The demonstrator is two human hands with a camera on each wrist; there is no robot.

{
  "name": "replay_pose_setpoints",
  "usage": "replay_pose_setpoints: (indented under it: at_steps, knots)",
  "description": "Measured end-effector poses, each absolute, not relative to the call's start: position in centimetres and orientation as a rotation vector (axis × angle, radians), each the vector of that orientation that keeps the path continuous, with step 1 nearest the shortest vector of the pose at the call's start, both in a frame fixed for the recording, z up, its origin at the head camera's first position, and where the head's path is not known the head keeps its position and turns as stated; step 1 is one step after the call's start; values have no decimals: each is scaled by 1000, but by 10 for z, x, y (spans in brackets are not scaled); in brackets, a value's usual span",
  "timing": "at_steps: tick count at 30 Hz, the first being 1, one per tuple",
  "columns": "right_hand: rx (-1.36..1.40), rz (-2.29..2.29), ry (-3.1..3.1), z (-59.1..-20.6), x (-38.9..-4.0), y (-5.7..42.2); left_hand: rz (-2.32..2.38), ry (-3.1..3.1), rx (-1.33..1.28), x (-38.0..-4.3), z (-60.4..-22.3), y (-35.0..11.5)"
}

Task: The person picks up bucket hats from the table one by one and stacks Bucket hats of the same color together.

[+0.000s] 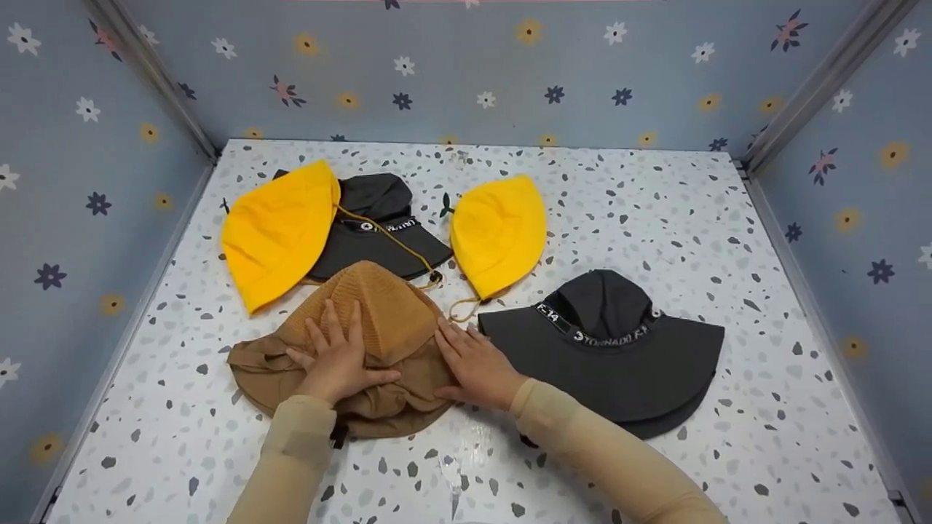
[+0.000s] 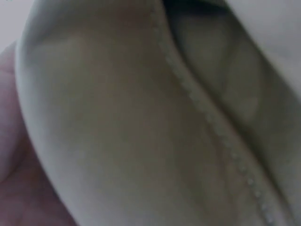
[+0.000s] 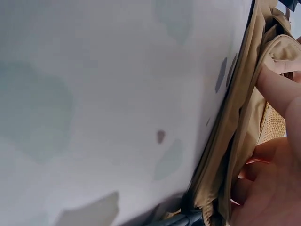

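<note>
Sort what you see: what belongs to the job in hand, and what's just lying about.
Job in hand:
brown hat
left hand, resting on it
right hand, touching its side

Seemingly just lying about:
large yellow hat
dark hat partly beneath it
smaller yellow hat
dark lettered hat at right

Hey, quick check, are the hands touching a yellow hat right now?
No, the left hand and the right hand are both on the brown hat.

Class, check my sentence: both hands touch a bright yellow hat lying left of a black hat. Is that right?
Not quite: in the head view the left hand and right hand touch a brown hat, not a yellow one. It lies left of a black hat.
</note>
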State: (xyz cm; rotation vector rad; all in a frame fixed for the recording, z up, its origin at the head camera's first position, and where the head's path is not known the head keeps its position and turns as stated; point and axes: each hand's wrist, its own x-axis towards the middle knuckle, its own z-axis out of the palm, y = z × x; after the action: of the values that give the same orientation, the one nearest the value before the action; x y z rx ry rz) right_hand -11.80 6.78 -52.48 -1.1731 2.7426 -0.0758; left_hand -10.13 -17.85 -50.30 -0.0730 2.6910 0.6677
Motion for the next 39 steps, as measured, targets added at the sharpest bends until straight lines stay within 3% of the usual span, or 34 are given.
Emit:
replay_pose_setpoints:
  at_steps: [27,32,39]
  knots:
    - [-1137,-125,2699,-524,-122,67,516,2905,-57,-120,-447,-144]
    - [-1134,-145,2688,-525,-122,68,810,2889,-51,-135,-438,-132]
    - [-1132,-172,2659,-525,-123,70,1494,2401,-79,-161,-426,-106]
